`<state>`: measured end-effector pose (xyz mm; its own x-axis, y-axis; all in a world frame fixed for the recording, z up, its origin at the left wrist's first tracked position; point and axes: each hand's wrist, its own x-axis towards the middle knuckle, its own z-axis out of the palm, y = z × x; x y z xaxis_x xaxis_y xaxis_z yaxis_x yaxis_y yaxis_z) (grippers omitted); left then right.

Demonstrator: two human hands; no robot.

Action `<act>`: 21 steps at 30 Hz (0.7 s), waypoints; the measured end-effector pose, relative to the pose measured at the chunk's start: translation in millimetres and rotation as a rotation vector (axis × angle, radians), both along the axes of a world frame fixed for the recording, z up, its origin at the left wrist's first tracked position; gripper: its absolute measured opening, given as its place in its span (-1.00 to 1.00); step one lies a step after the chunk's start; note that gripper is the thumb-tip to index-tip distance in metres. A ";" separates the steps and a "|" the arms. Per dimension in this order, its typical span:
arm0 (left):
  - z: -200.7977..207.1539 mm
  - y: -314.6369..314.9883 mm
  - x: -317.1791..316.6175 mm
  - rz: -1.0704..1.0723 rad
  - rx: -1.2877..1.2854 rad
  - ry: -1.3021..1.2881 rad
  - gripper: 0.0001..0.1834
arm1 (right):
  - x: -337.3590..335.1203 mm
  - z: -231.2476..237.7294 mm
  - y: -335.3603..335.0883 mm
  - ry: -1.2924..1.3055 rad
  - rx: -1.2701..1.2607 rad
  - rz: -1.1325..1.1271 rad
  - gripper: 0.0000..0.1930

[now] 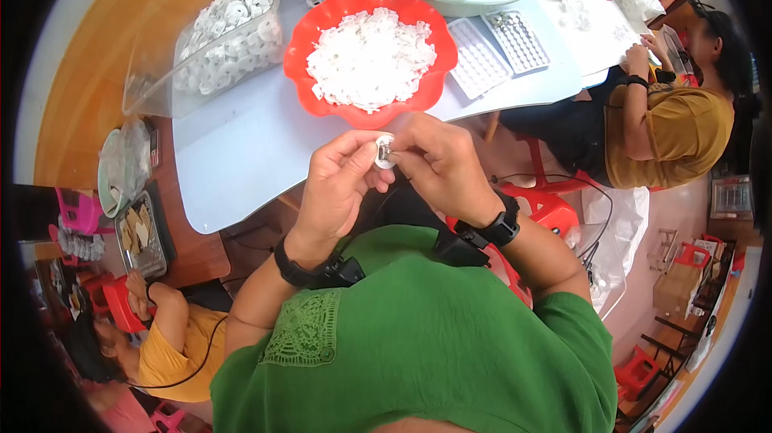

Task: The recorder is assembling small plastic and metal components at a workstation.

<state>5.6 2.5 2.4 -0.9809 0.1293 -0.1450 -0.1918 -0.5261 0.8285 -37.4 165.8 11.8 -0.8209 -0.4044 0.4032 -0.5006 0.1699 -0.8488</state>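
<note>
Between the thumb and fingers of my left hand (344, 174) is a small white round plastic part (380, 161), its face turned toward my right hand. A little silvery metal piece (385, 149) shows at the middle of that part. My right hand (441, 161) is closed in a pinch at the metal piece, thumb and forefinger against it; how far it sits inside the part is too small to tell. Just beyond both hands stands a red scalloped bowl (294, 71) heaped with small white plastic pieces (371, 59).
A clear bin (145, 83) of white round parts stands left of the bowl on the pale blue table (229, 155). Right of the bowl lie two white trays (480, 57) (517, 41), below a pale green basin (458, 0). Co-workers in yellow sit right (671, 127) and lower left (181, 344).
</note>
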 end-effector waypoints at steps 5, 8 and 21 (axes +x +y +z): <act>1.5 2.2 1.1 -0.016 -0.029 0.019 -0.76 | -2.1 2.6 6.6 -0.088 -0.022 0.056 -0.91; 1.7 5.2 1.6 -0.022 -0.065 0.040 -0.77 | -2.0 0.2 8.5 -0.439 -0.157 0.074 -0.93; -3.4 3.2 2.3 -0.003 -0.307 0.111 -0.78 | -8.8 -12.2 4.0 -0.692 -0.220 0.100 -0.91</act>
